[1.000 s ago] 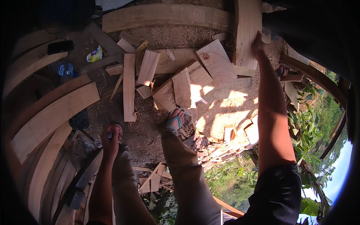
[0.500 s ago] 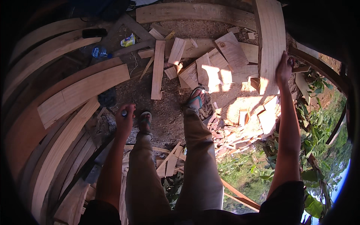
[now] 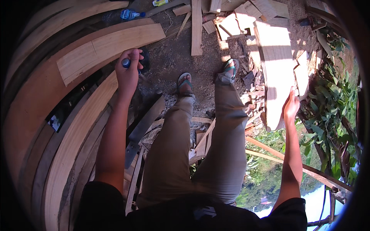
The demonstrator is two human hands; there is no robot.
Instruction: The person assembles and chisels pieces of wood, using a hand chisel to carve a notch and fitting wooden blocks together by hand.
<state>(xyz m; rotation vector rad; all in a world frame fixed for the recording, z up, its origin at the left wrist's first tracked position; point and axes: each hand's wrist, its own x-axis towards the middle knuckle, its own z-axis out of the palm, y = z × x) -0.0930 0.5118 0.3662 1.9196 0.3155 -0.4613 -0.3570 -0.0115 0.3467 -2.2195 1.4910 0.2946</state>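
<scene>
Watching remotely, I see the right hand [image 3: 291, 108] grasping a wide plank [image 3: 275, 73], the left hand [image 3: 129, 73] clenched around a bluish cylinder [image 3: 125, 62]. Offcuts [image 3: 302, 75] flank the plank near one sandal [image 3: 230, 69].

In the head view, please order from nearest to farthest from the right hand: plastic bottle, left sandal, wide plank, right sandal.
1. Wide plank, immediately left of the right hand.
2. Right sandal, farther left.
3. Left sandal, beyond the right one.
4. Plastic bottle, toward the upper left.
</scene>
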